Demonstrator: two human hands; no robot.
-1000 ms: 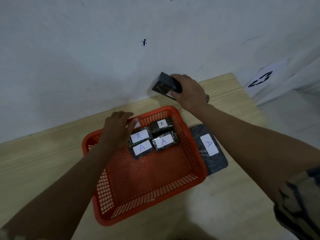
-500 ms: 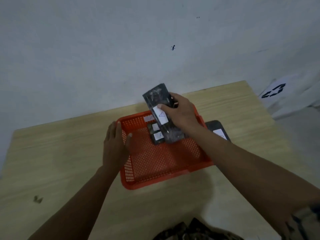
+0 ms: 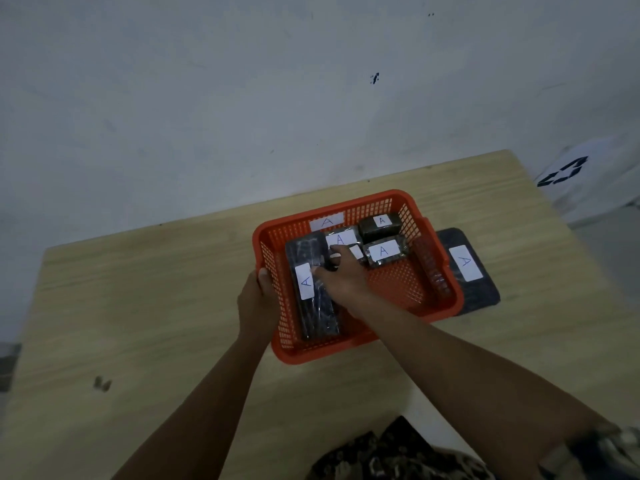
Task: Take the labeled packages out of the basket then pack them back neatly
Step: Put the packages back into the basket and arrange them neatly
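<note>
An orange mesh basket (image 3: 446, 299) stands on the wooden table. A long black package (image 3: 313, 306) with a white "A" label lies flat along its left side. My right hand (image 3: 341, 277) rests on that package's right edge, fingers spread over it and a small package behind. Small dark packages labelled "A" fill the back: one (image 3: 341, 237) in the middle, one (image 3: 380, 226) at the back right, one (image 3: 386, 252) in front of it. My left hand (image 3: 258, 299) grips the basket's left rim. A flat black labelled package (image 3: 465, 268) lies on the table right of the basket.
The table (image 3: 156, 306) butts against a pale wall at the back. Its right edge runs close to the flat package, with floor and a white sheet bearing a black symbol (image 3: 562, 173) beyond. A small dark mark (image 3: 102, 384) sits on the table's left front.
My right hand carried the long black package from the table's back into the basket and laid it along the left side. My left hand moved from inside the basket to its left rim.
</note>
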